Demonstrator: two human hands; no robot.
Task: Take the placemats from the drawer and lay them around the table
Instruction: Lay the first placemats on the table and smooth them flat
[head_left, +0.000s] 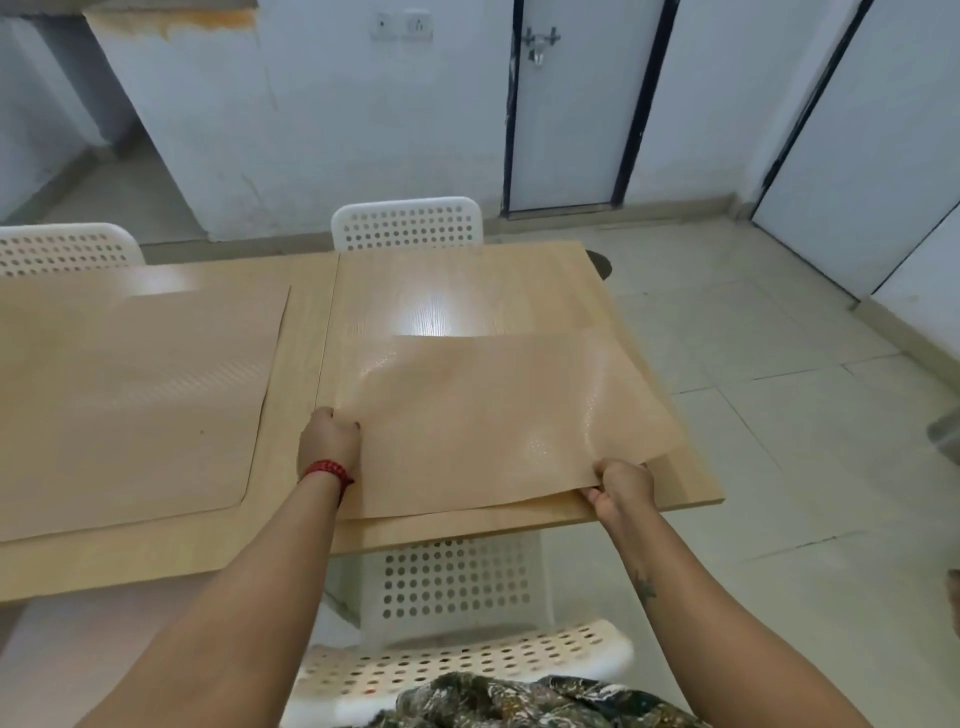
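Both hands (332, 441) (623, 488) grip a placemat (498, 415), fingertips hidden beneath it.

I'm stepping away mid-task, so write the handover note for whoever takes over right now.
Left hand: shut on the near-left corner of the right placemat.
Right hand: shut on its near-right edge, which is lifted off the table.
That mat sits slightly skewed on the right half, not yet flat.
Left placemat: already flat on the left half.
Done: one mat laid.
Left: flatten and square this one. The far side by the white chairs has no mats; drawer not in view.
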